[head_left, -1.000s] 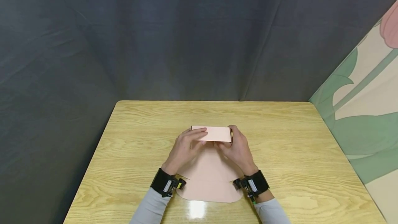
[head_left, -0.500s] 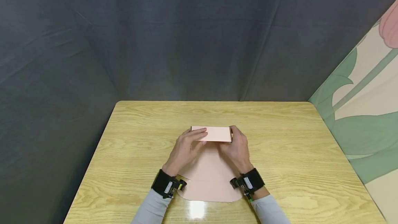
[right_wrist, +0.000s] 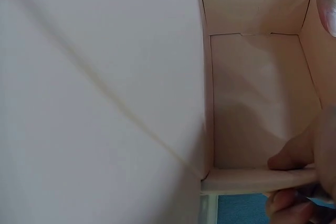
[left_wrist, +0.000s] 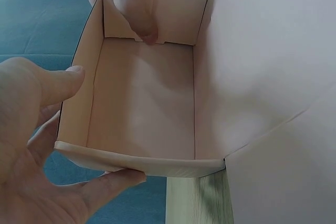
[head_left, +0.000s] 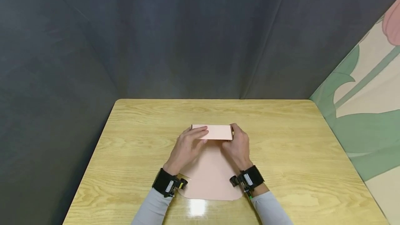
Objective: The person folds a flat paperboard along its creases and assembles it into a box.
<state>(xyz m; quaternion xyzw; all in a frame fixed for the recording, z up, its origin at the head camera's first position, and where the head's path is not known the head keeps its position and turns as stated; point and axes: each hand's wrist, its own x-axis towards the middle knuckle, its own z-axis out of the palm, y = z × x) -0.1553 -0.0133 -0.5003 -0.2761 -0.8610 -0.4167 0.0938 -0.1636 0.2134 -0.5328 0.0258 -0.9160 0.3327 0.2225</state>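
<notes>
A pale pink cardboard box (head_left: 218, 132) is held between both hands at the table's middle, its open side toward me. Its long lid flap (head_left: 209, 178) runs down toward the near edge. My left hand (head_left: 185, 148) grips the left end, two fingers lying across the long upper wall. In the left wrist view, its thumb is over that wall's edge and a finger lies along the outside of the end wall. My right hand (head_left: 238, 148) pinches the opposite end wall, thumb inside the box and fingers outside, as the right wrist view shows. Inside, the box floor (right_wrist: 257, 98) is bare.
The wood-grain table (head_left: 125, 155) extends around the box on all sides. Behind and to the left hangs a dark blue-grey curtain (head_left: 187, 37). A cloth with a tulip pattern (head_left: 372, 127) covers the right side. Each wrist wears a black camera strap (head_left: 164, 182).
My right wrist has shifted slightly inward and its thumb has moved from below the box to its end wall. The left hand and the box hold nearly still.
</notes>
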